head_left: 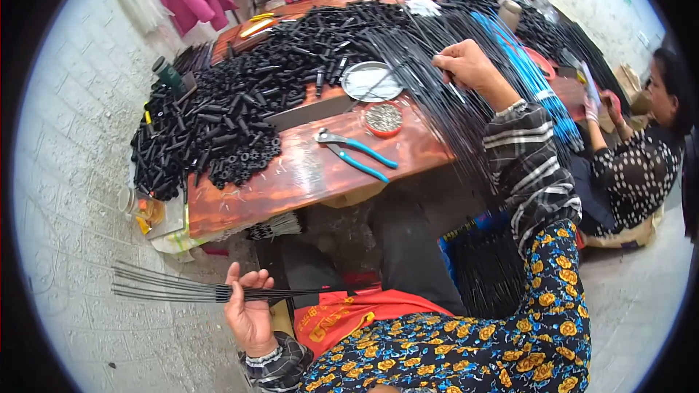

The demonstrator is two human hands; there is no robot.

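Head: black rods (273,293), reddish table (291,180), white wall (73,175)

Here I see thin black rods (218,293), blue-handled metal pliers (362,149), a red-brown worktop (298,167), a black smock (466,349) with yellow and blue flowers.

- Bundle of slim, straight black rods (224,293): held nearly level between thumb and fingers of the left hand (251,313); gathered closely at the grip, fanned into separate strands leftward.
- Mass of long, thin black rods (437,105): laid roughly parallel on the glossy reddish-brown table (306,164), slanting past its near edge, beneath the right hand (470,65).
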